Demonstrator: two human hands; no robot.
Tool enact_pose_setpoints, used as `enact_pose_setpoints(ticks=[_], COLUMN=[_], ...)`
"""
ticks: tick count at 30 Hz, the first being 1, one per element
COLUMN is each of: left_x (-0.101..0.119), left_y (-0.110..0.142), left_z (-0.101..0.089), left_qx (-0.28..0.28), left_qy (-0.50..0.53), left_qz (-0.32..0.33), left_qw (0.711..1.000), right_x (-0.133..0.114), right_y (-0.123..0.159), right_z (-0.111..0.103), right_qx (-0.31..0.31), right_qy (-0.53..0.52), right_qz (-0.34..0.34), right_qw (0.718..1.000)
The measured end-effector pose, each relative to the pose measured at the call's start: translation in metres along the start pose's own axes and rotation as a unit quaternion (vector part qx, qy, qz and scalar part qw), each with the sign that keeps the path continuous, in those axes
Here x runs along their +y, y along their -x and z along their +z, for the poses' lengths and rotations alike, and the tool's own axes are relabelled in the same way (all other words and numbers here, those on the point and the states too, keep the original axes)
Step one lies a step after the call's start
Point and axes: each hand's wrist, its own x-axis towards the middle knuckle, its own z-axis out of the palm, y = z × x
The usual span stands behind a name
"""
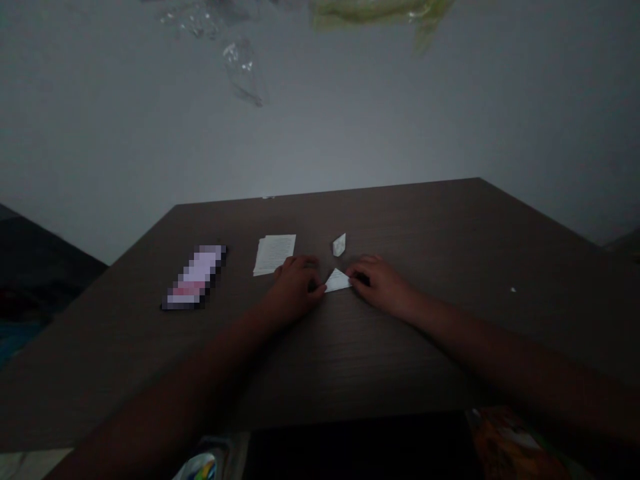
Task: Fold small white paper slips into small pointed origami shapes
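Observation:
A small white piece of paper [338, 281], folded into a triangle, lies on the brown table between my two hands. My left hand [297, 287] pinches its left corner between thumb and fingers. At the right corner, my right hand [376, 281] holds the same paper with thumb and forefinger. Just beyond it stands a small folded paper piece [339, 245], touched by neither hand. A stack of printed paper sheets [275, 252] lies behind my left hand, whose fingers reach close to its lower right edge.
A phone [196, 277] with a blurred-out screen lies on the left of the table [425, 220]. A tiny white scrap [513, 289] is at the right. Clear plastic [244, 67] and yellow plastic [380, 12] hang on the wall behind.

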Motion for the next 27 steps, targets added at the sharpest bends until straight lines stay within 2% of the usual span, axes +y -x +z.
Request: enact_pose_setpoints(ticks=[10, 15, 21, 27], left_x=[0.0, 0.003, 0.005, 0.009], left_y=[0.003, 0.006, 0.009, 0.013], left_z=[-0.004, -0.007, -0.002, 0.002], left_qx=[-0.032, -0.035, -0.046, -0.058], left_qy=[0.027, 0.027, 0.042, 0.065], left_qz=[0.051, 0.101, 0.155, 0.148], left_qw=[0.998, 0.994, 0.986, 0.985], right_x=[0.0, -0.005, -0.01, -0.012], right_y=[0.0, 0.0, 0.006, 0.007], right_z=[-0.001, -0.007, -0.006, -0.003], right_qx=[-0.007, -0.037, -0.037, -0.033], right_qy=[0.056, 0.084, 0.09, 0.065], right_qz=[-0.005, -0.029, -0.059, -0.041], right_qw=[0.998, 0.995, 0.994, 0.996])
